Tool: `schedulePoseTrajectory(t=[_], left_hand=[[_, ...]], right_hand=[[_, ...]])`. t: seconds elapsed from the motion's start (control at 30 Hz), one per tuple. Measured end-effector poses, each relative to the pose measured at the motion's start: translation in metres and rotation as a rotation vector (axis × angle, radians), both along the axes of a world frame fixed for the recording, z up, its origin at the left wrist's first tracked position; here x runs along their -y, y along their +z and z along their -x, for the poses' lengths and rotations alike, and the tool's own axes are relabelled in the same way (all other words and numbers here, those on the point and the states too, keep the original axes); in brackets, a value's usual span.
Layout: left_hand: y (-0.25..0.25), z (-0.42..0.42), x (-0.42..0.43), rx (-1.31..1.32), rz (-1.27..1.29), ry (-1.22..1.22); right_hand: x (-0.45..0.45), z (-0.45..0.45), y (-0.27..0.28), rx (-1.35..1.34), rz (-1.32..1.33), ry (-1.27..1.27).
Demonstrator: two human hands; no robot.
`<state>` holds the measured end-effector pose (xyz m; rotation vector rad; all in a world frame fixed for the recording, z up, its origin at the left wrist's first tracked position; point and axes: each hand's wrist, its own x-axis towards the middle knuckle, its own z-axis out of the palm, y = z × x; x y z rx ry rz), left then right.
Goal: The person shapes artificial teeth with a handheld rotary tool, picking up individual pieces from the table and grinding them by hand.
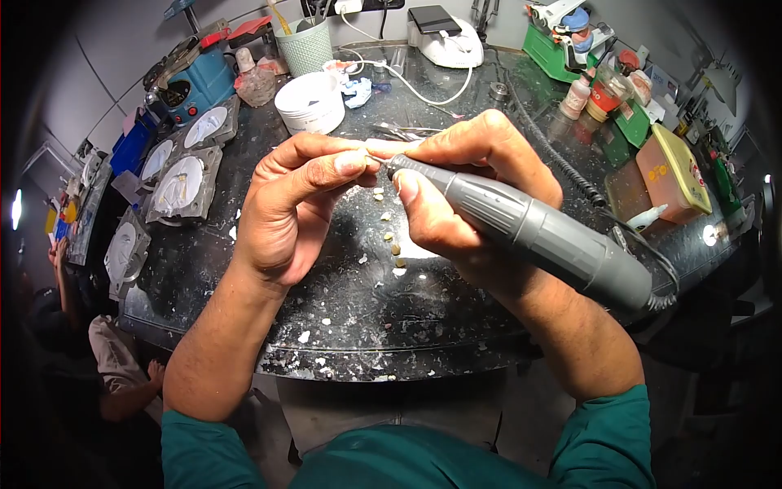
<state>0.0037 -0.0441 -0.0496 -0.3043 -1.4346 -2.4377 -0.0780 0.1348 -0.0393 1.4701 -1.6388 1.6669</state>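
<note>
My right hand [481, 175] grips a grey rotary handpiece [529, 224], its body slanting down to the right and its thin bit pointing left. With thumb and fingertips, my left hand [285, 196] pinches a tiny pale piece [373, 162] right at the bit. Fingers cover most of that piece, so its kind is unclear. Both hands meet above the black worktable [342, 301]. Beneath them lie several small yellowish tooth-like pieces [396, 249] in a loose row, beside a bright white patch. A coiled cord [562, 167] crosses the table at the right.
Metal flasks with white plaster [179, 187] line the left side. Toward the back stand a white tub [309, 104], a green perforated cup [306, 49] and a white device [452, 45]. A lidded plastic box [672, 175] and bottles [575, 98] occupy the right. Another person's arm [134, 395] shows lower left.
</note>
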Motion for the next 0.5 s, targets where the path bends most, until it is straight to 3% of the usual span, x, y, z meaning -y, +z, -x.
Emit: schedulePoseTrajectory(t=[0.5], left_hand=[[0.0018, 0.0002, -0.0003, -0.028, 0.038, 0.018]], right_hand=[[-0.0005, -0.0013, 0.0027, -0.007, 0.005, -0.033]])
